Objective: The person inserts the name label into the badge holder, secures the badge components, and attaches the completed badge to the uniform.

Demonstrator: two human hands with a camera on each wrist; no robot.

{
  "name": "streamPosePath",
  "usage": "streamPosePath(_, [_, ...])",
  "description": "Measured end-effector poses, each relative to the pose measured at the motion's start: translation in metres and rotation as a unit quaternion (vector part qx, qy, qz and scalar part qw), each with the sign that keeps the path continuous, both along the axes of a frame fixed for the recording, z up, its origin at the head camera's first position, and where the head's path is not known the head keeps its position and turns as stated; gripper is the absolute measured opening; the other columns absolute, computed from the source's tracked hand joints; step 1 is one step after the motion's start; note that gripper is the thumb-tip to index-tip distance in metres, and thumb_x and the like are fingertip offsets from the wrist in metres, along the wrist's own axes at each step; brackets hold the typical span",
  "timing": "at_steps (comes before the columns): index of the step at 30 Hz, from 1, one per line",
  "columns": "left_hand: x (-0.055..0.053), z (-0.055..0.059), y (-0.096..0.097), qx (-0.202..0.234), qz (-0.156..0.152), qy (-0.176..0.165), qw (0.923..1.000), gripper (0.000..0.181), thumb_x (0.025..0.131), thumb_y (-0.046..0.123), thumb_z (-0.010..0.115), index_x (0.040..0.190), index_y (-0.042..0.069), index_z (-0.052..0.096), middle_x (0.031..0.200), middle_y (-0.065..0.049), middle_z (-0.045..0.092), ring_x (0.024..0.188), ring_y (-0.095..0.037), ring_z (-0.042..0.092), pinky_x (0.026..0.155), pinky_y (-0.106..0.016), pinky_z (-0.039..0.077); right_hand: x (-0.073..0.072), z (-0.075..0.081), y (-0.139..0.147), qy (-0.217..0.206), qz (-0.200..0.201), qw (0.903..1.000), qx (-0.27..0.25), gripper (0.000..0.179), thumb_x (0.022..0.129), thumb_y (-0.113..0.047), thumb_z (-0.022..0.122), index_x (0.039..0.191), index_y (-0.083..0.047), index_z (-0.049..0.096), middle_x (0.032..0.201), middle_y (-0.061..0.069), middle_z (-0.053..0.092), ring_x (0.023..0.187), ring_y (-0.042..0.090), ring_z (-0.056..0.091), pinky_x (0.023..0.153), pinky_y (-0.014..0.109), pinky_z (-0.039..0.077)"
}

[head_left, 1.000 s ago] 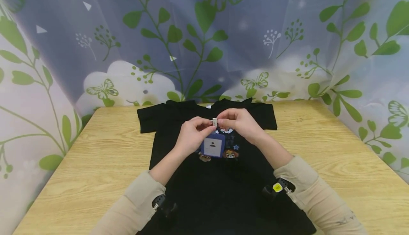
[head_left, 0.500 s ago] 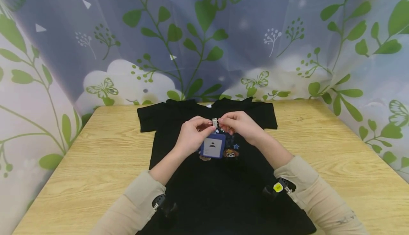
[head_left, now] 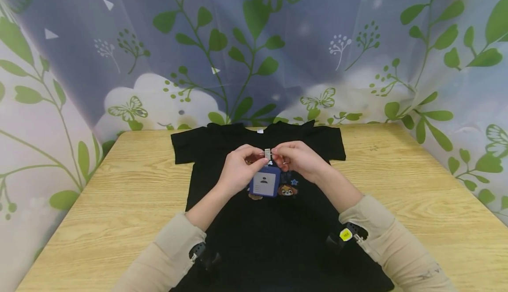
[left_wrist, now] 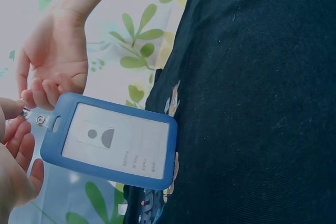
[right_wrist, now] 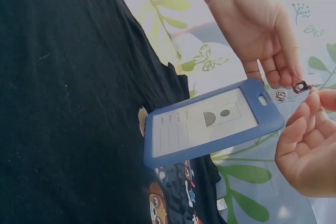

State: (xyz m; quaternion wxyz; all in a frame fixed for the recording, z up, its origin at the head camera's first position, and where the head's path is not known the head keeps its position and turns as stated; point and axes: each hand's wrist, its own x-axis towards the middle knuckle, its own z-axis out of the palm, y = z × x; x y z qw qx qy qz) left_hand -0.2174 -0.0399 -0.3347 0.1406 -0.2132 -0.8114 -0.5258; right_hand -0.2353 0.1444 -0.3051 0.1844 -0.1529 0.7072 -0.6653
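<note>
A blue-framed ID badge holder [head_left: 264,182] with a white card hangs from a small metal clip [head_left: 267,154] over a black T-shirt [head_left: 254,243]. My left hand [head_left: 239,169] pinches the clip from the left between thumb and fingers. From the other side, my right hand [head_left: 300,159] pinches the clip's right edge with its fingertips. In the left wrist view the badge holder [left_wrist: 113,140] tilts, with a clear strap and a snap button [left_wrist: 40,120] joining it to the clip. The right wrist view shows both hands' fingertips meeting at the clip [right_wrist: 301,86].
The T-shirt lies spread on a wood-grain table [head_left: 135,195], its collar toward the back, with cartoon dog prints [head_left: 287,190] on the chest. A leaf-patterned cloth backdrop [head_left: 254,54] surrounds the table's back and sides.
My right fingers have shifted slightly right and down along the clip, and their other fingertips now show below. My left hand and the hanging badge holder stay almost in place.
</note>
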Motion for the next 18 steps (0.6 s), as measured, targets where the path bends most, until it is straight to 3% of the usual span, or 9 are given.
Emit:
streamPosePath(4, [-0.001, -0.002, -0.001, 0.008, 0.003, -0.005, 0.9999, 0.015, 0.083, 0.013, 0.070, 0.094, 0.003, 0.068, 0.086, -0.004, 0.063, 0.078, -0.017, 0.059, 0.071, -0.029, 0.048, 0.000, 0.000, -0.001, 0.007, -0.003, 1.0000, 0.000, 0.023, 0.095, -0.012, 0.048, 0.076, -0.006, 0.059, 0.070, 0.003, 0.052, 0.063, 0.014, 0.045, 0.059, 0.025, 0.039])
streamPosePath(10, [-0.003, 0.001, -0.003, 0.016, -0.023, 0.001, 0.9996, 0.021, 0.087, 0.011, 0.064, 0.107, 0.003, 0.065, 0.092, -0.006, 0.066, 0.079, -0.016, 0.059, 0.070, -0.030, 0.048, -0.001, 0.000, 0.002, 0.018, -0.017, 0.9997, 0.005, 0.022, 0.096, -0.013, 0.049, 0.081, -0.002, 0.059, 0.070, 0.003, 0.052, 0.064, 0.015, 0.046, 0.061, 0.027, 0.040])
streamPosePath(18, [-0.005, 0.010, -0.003, 0.014, -0.033, -0.024, 0.9991, 0.017, 0.088, 0.004, 0.060, 0.104, 0.000, 0.067, 0.095, -0.010, 0.067, 0.082, -0.018, 0.062, 0.073, -0.031, 0.050, -0.003, -0.001, 0.003, 0.036, -0.006, 0.9991, 0.020, 0.020, 0.096, -0.013, 0.049, 0.084, -0.002, 0.060, 0.074, 0.003, 0.054, 0.066, 0.014, 0.048, 0.062, 0.025, 0.042])
